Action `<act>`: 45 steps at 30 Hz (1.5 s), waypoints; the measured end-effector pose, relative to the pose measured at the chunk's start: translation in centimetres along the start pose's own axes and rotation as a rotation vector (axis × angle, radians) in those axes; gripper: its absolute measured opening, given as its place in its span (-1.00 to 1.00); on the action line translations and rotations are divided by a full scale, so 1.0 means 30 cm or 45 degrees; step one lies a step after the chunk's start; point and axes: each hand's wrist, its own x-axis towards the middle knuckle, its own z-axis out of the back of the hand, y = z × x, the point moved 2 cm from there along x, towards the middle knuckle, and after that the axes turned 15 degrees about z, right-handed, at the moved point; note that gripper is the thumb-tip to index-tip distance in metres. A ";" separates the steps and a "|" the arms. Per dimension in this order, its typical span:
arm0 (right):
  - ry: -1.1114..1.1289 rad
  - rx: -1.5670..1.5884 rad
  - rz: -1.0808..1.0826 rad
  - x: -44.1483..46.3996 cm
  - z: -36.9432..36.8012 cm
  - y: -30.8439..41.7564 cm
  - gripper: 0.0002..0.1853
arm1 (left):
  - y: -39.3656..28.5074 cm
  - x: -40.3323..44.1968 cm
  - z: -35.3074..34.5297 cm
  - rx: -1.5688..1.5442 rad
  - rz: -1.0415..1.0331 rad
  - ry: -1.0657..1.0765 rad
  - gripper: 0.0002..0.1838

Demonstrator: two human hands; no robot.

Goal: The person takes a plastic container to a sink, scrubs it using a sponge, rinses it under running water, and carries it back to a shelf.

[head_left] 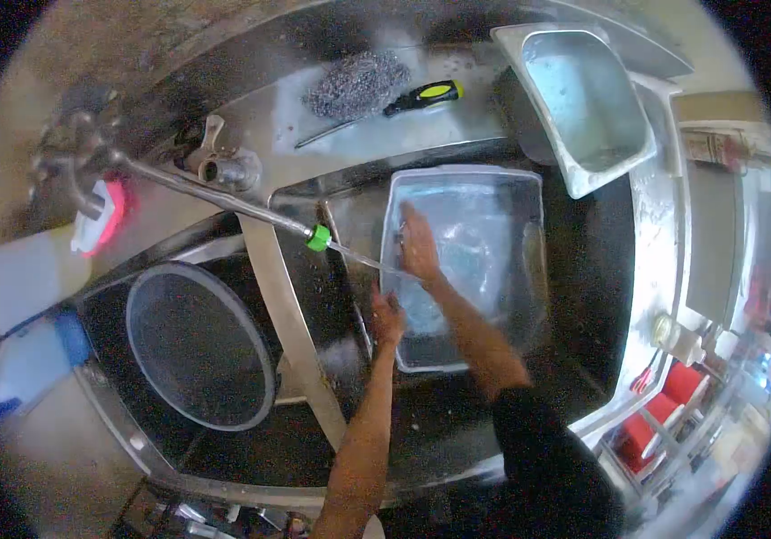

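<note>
A clear rectangular plastic container (538, 225) lies in the right sink basin with its opening toward me, wet inside. My left hand (387, 319) is closed around its left rim. My right hand (418, 241) is inside, close to the left wall, with the fingers stretched out; whether they touch the wall I cannot tell. From the green-tipped faucet spout (318, 237) a water stream (358, 257) runs over toward my right hand.
A round grey-rimmed lid or sieve (267, 355) leans in the left basin. On the back ledge lie a steel scouring pad (358, 83) and a screwdriver (423, 95). A metal pan (580, 108) stands at the back right corner. Plastic jugs (31, 364) and a pink-edged brush (102, 216) are at left.
</note>
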 end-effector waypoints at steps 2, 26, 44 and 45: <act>0.408 -0.159 0.668 -0.066 0.219 0.099 -0.55 | -0.030 -0.017 0.029 0.047 -0.009 0.026 -0.53; 0.185 -0.496 -0.090 -0.015 0.380 -0.370 -0.28 | 0.016 -0.011 -0.047 -0.245 -0.105 -0.073 -0.52; 0.647 0.118 0.235 -0.380 0.220 -0.034 -0.50 | 0.141 0.031 -0.094 0.078 -0.089 -0.077 -0.50; 0.708 0.404 -0.008 -0.472 0.197 -0.129 -0.54 | 0.044 0.004 -0.057 -0.035 -0.056 -0.067 -0.50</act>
